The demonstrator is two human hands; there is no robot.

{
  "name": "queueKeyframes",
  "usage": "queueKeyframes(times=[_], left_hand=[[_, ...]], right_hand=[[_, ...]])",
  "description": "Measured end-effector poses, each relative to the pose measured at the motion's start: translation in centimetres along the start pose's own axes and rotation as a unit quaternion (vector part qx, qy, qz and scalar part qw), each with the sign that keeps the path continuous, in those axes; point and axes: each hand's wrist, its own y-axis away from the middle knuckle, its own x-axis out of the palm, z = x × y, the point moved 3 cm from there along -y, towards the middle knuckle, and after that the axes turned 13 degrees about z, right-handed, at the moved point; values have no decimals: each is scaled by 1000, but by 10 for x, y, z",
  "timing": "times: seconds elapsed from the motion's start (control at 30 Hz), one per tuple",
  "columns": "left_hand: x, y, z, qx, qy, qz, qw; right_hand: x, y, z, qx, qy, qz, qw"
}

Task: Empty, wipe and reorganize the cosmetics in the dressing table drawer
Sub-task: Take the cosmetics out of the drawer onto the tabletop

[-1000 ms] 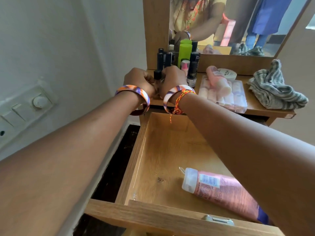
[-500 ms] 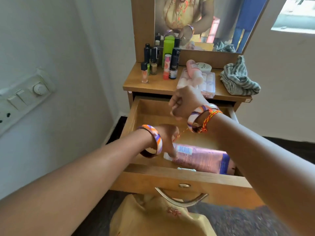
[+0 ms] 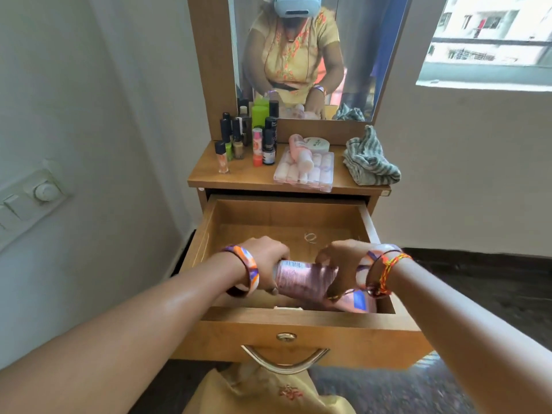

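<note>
The wooden drawer of the dressing table is pulled out. Near its front lies a large pink tube with a barcode label and a blue end. My left hand grips the tube's cap end, and my right hand holds its middle. A small thin ring lies on the drawer floor further back. On the tabletop stand several small bottles, including a green one, beside a clear pack of pale rolls with a pink tube on it.
A striped grey cloth sits at the tabletop's right end. A white jar rests by the mirror. A wall with a switch plate runs close on the left. The drawer's metal handle hangs over yellow fabric.
Both hands left the bottles on the tabletop and came down into the drawer. The left hand reached the pink tube first, then the right hand closed on it too.
</note>
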Motion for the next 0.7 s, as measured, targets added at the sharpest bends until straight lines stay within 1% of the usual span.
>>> queueKeyframes(times=[0.03, 0.07, 0.13, 0.17, 0.23, 0.27, 0.3, 0.33, 0.37, 0.5, 0.57, 0.6, 0.67, 0.7], left_hand=[[-12, 5, 2, 3, 4, -4, 1000], [-27, 11, 4, 9, 15, -9, 1000], [-60, 22, 10, 19, 40, -44, 998], [-77, 26, 14, 16, 59, -70, 996], [-106, 31, 18, 8, 113, -137, 984], [-118, 31, 18, 5, 147, -172, 974], [-128, 30, 17, -3, 175, -205, 963], [-135, 26, 15, -9, 194, -231, 953], [-142, 21, 12, -19, 198, -252, 947], [-153, -3, 6, -70, 174, -299, 936], [-160, -14, 10, -75, 163, -297, 938], [-164, -18, 13, -72, 156, -287, 942], [-173, -19, 23, -73, 119, -271, 952], [-178, -19, 28, -79, 99, -256, 958]], right_hand=[[-12, 11, 2, -9, 4, -26, 1000], [-25, 21, 3, -13, 7, -68, 998], [-53, 43, 4, -25, -4, -192, 981], [-66, 53, 4, -26, -25, -260, 965], [-89, 65, 1, -32, -101, -396, 912], [-98, 64, 0, -42, -143, -448, 882], [-104, 59, -1, -49, -192, -476, 857], [-111, 50, -3, -55, -242, -483, 840], [-117, 41, -4, -60, -278, -479, 830], [-138, 3, -10, -110, -386, -457, 794], [-143, -9, -16, -106, -398, -445, 795], [-146, -8, -18, -109, -390, -452, 795], [-155, 0, -22, -114, -330, -484, 802], [-157, 12, -19, -99, -315, -482, 812]])
